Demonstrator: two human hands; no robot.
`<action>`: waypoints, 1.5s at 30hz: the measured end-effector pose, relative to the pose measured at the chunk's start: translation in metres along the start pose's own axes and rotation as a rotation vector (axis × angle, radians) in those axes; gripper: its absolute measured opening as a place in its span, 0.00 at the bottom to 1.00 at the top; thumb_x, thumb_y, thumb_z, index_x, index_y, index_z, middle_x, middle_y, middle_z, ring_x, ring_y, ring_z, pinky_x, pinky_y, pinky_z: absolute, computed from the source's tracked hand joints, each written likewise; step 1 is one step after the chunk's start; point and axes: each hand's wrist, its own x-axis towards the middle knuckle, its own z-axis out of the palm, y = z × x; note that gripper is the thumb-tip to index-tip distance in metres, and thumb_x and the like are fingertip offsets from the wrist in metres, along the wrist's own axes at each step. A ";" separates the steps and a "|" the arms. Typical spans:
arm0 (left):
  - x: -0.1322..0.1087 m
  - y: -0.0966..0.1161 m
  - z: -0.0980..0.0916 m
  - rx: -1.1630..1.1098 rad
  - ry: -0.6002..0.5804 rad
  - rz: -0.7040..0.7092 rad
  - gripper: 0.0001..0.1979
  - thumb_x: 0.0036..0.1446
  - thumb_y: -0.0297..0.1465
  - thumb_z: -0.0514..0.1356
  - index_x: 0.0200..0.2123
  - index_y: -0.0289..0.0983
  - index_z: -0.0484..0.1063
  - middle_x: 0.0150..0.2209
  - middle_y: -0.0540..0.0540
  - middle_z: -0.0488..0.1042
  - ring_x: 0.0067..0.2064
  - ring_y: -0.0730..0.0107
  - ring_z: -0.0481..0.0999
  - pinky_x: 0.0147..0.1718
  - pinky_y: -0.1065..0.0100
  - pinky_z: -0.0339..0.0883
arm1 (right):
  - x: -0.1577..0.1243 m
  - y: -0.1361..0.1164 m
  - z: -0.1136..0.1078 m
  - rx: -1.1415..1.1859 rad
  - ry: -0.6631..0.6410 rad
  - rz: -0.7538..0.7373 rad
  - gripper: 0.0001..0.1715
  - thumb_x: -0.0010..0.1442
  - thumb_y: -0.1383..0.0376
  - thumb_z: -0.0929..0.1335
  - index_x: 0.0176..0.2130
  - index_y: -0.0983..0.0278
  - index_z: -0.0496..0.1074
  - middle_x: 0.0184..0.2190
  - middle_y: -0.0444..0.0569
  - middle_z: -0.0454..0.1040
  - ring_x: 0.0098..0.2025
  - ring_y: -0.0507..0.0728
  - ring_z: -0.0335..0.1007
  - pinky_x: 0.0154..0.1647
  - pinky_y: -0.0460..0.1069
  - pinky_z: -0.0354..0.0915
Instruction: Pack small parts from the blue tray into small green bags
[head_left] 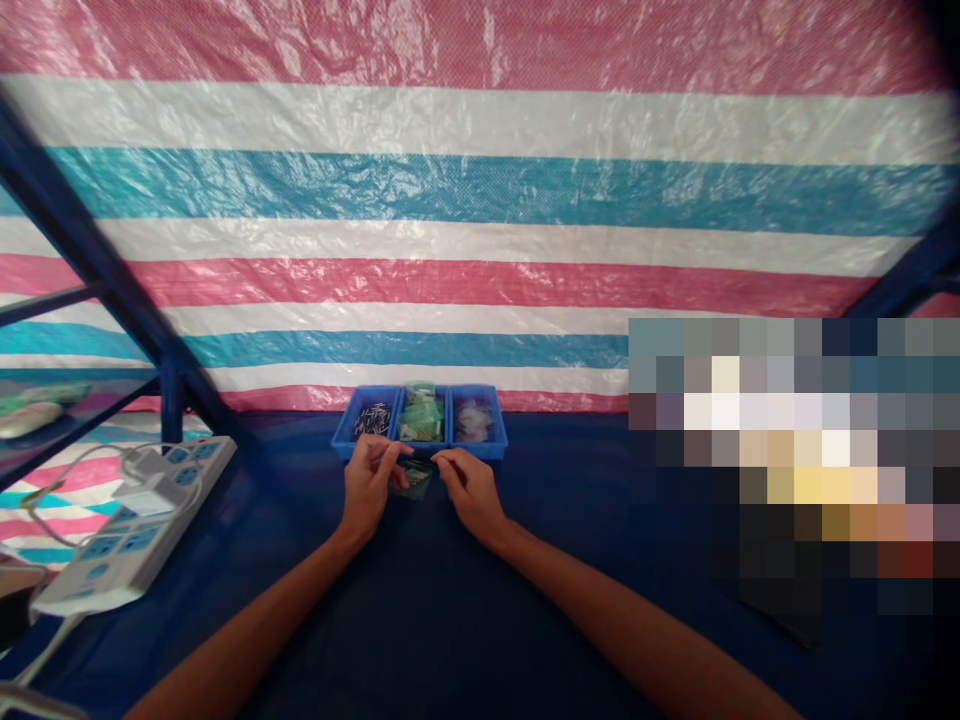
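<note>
Both my hands rest on the dark blue table just in front of three small blue trays. My left hand (370, 484) is pinched on the left edge of a small clear plastic bag (415, 480) with a greenish item inside. My right hand (466, 483) has its fingers curled at the bag's right edge, touching it. The left tray (352, 428) holds small dark and white parts, the middle tray (421, 418) holds green bags, and the right tray (496, 432) holds clear bags.
A white power strip (124, 528) with plugged cables lies at the left on the table edge. A blue metal rack frame (90, 260) stands at the left. A striped pink, white and blue tarp (480, 200) hangs behind. A blurred-out area covers the right.
</note>
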 end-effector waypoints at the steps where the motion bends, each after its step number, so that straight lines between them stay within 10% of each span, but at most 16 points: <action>1: 0.000 -0.002 -0.001 0.030 -0.001 0.012 0.10 0.57 0.37 0.57 0.35 0.37 0.62 0.31 0.51 0.73 0.19 0.79 0.68 0.18 0.75 0.62 | 0.000 0.000 0.000 0.001 -0.003 0.003 0.14 0.64 0.63 0.60 0.39 0.64 0.73 0.33 0.48 0.74 0.34 0.54 0.70 0.34 0.46 0.63; 15: -0.001 0.000 -0.002 0.397 -0.117 0.242 0.12 0.60 0.33 0.54 0.40 0.38 0.76 0.33 0.47 0.72 0.24 0.76 0.67 0.27 0.72 0.63 | -0.001 0.000 -0.002 -0.001 0.008 0.020 0.16 0.65 0.62 0.59 0.39 0.64 0.74 0.32 0.49 0.74 0.33 0.54 0.70 0.33 0.46 0.64; 45: -0.006 -0.004 0.001 0.140 -0.233 -0.011 0.16 0.57 0.36 0.56 0.48 0.36 0.67 0.20 0.54 0.72 0.16 0.77 0.66 0.17 0.75 0.61 | -0.002 0.001 -0.003 -0.031 -0.105 -0.049 0.12 0.61 0.59 0.64 0.35 0.63 0.73 0.28 0.47 0.69 0.28 0.53 0.64 0.30 0.46 0.61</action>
